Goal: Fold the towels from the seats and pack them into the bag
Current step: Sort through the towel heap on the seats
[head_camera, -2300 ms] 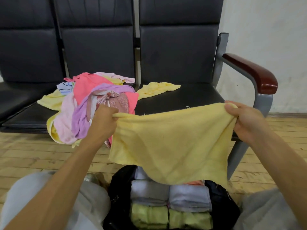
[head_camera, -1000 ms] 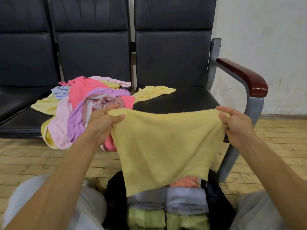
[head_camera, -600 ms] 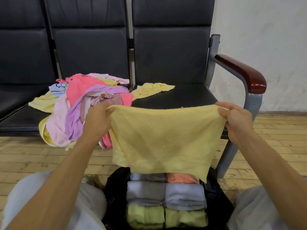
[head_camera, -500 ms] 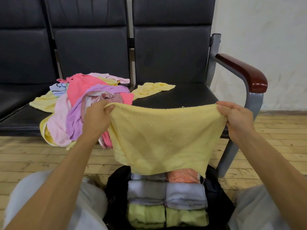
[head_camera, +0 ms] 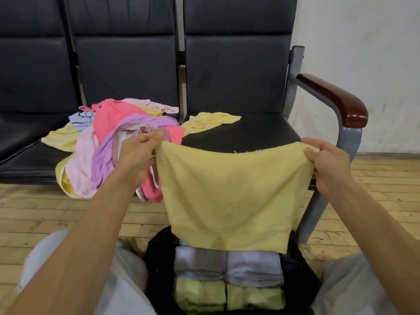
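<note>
A yellow towel (head_camera: 229, 196) hangs spread flat in the air in front of the right seat. My left hand (head_camera: 136, 155) pinches its top left corner and my right hand (head_camera: 329, 164) pinches its top right corner. Its lower edge hangs just above the open black bag (head_camera: 156, 264) between my knees. Inside the bag lie folded towels (head_camera: 229, 280) in rows, lavender ones above pale green ones. A heap of unfolded towels (head_camera: 109, 137), pink, purple and yellow, lies on the middle seat. One more yellow towel (head_camera: 209, 121) lies crumpled across the gap between the seats.
A row of black padded seats (head_camera: 238, 130) stands against a white wall, with a brown armrest (head_camera: 334, 98) on a grey metal frame at the right end. The floor (head_camera: 34, 214) is light wooden planks. My knees in light trousers flank the bag.
The towel hangs longer and straighter than half a second ago, and its lower edge now hides the orange folded towel in the bag. Both hands keep their corners.
</note>
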Demonstrator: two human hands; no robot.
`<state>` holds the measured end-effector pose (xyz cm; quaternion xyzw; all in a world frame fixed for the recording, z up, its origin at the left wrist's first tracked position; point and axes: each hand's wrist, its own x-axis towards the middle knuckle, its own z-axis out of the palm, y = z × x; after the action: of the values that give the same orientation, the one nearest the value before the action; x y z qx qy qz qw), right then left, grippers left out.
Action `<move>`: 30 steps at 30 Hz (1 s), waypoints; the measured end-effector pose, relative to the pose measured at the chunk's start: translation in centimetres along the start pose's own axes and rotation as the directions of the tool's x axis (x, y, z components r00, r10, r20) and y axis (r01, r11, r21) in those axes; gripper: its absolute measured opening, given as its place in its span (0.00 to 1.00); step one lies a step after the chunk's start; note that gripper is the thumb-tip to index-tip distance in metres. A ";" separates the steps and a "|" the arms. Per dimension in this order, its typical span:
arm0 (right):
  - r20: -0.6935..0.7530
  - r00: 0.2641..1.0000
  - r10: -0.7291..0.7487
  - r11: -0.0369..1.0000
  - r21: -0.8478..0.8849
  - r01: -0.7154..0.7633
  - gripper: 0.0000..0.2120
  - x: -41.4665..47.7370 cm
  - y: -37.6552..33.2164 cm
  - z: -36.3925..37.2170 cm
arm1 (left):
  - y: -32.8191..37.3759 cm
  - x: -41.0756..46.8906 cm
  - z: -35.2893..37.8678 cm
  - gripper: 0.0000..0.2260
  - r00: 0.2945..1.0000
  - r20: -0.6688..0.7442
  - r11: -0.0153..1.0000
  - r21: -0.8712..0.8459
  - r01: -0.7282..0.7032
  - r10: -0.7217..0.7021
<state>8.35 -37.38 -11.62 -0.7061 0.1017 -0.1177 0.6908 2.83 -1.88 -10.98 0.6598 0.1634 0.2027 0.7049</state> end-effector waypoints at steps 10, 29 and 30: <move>-0.033 0.998 -0.046 0.997 -0.066 0.044 0.10 0.3 0.1 -0.2 | -0.3 -0.5 0.4 0.12 0.881 0.044 0.637 0.675 -0.373 0.470; 0.025 0.924 -0.382 0.727 -0.609 0.317 0.05 0.1 -0.4 -0.7 | -0.8 -0.9 1.1 0.06 0.888 -0.040 0.703 0.627 -0.335 0.459; 0.028 0.930 -0.368 0.738 -0.600 0.310 0.05 0.2 -0.4 -0.7 | -0.7 -0.7 1.3 0.05 0.900 -0.031 0.720 0.611 -0.328 0.435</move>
<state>8.33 -38.10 -11.20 -0.8867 0.0348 -0.2360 0.3960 2.91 -3.41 -11.64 0.8452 0.1387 0.3390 0.3893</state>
